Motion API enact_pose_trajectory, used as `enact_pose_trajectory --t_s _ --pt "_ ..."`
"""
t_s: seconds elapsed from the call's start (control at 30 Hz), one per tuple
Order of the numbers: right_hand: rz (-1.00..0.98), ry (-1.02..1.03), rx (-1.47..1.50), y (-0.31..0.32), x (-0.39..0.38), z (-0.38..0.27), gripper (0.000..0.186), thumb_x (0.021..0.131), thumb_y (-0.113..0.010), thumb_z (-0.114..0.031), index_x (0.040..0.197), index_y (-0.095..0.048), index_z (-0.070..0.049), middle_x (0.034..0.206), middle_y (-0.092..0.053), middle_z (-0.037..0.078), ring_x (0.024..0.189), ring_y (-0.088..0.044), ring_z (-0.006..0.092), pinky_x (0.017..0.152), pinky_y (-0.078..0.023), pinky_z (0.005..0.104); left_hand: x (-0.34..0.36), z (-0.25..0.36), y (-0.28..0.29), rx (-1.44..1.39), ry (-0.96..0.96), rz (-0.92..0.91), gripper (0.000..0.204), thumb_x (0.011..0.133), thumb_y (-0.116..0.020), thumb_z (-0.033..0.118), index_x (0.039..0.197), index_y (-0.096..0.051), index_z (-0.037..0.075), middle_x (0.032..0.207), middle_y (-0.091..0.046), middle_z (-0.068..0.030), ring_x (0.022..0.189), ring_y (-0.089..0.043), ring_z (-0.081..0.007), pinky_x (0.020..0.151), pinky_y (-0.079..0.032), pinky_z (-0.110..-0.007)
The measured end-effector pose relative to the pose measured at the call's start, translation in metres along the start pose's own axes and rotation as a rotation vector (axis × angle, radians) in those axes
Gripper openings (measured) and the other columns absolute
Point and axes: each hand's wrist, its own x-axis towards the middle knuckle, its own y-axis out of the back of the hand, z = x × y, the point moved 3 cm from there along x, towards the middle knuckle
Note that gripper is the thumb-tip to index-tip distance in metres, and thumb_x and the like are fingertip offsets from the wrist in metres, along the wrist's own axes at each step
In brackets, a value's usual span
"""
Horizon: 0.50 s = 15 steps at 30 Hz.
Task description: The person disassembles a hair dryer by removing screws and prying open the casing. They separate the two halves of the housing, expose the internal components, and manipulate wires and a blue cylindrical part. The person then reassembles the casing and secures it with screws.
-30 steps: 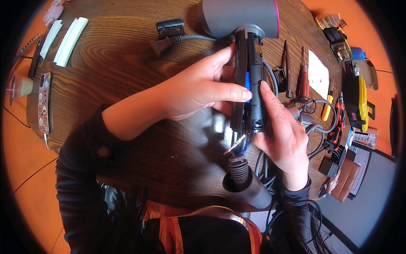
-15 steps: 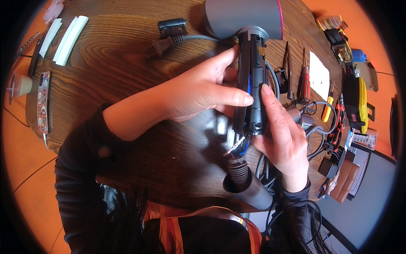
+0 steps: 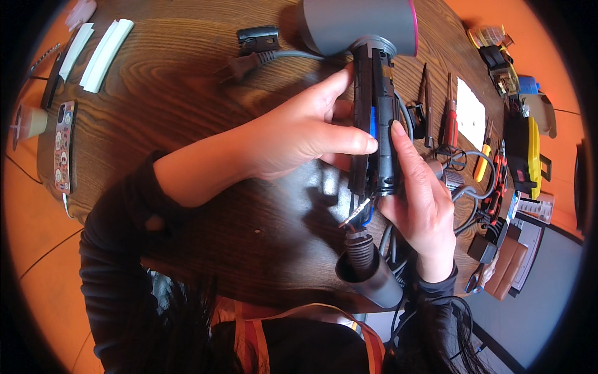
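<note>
A grey hair dryer with a pink-rimmed head [image 3: 358,28] lies with its inner handle [image 3: 387,156] exposed: black plastic halves with a narrow gap. Inside the gap a blue part [image 3: 374,124] shows. My left hand [image 3: 302,134] grips the handle from the left, thumb on its front, other fingers partly hidden behind. From the right, my right hand [image 3: 420,202] holds the lower part, forefinger along its side. Below, a twisted pale wire [image 3: 355,212] and blue wire emerge above a ribbed cord sleeve [image 3: 359,248], which runs into a loose grey handle tube [image 3: 380,290].
A black plastic piece [image 3: 258,38] and power plug [image 3: 242,65] lie beyond my left hand. To the right are a red-handled screwdriver [image 3: 451,124], a yellow-handled one [image 3: 481,163], white paper [image 3: 470,112] and looping grey cords. A phone [image 3: 63,146] sits far left.
The handle has shifted slightly right and turned a little, and more of the blue part shows in the gap. The grey tube has moved right with it. Both hands keep their hold.
</note>
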Motion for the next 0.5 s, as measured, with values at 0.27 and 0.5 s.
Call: enact_pose_trajectory --t_s 0.27,0.5 --pt "0.042 -0.008 0.025 -0.0003 0.0000 0.0023 0.060 0.068 -0.070 -0.003 0.123 -0.048 0.006 0.115 -0.058 0.020 0.089 -0.063 0.0249 0.077 -0.051 0.0297 -0.0013 0.0010 0.0003 -0.015 0.041 0.036 0.079 0.075 -0.058 0.001 0.141 -0.017 0.012 0.110 -0.051 -0.0064 0.091 -0.055 -0.0117 0.064 -0.049 -0.022" --pt "-0.017 -0.012 0.003 0.0048 -0.0004 -0.0007 0.056 0.071 -0.068 -0.010 0.122 -0.049 0.006 0.117 -0.055 0.022 0.100 -0.060 0.0326 0.081 -0.051 0.0340 0.0016 0.0010 0.0017 0.054 0.104 0.064 0.082 0.073 -0.059 0.003 0.141 -0.015 0.011 0.121 -0.048 -0.0111 0.103 -0.055 -0.0177 0.075 -0.052 -0.027"
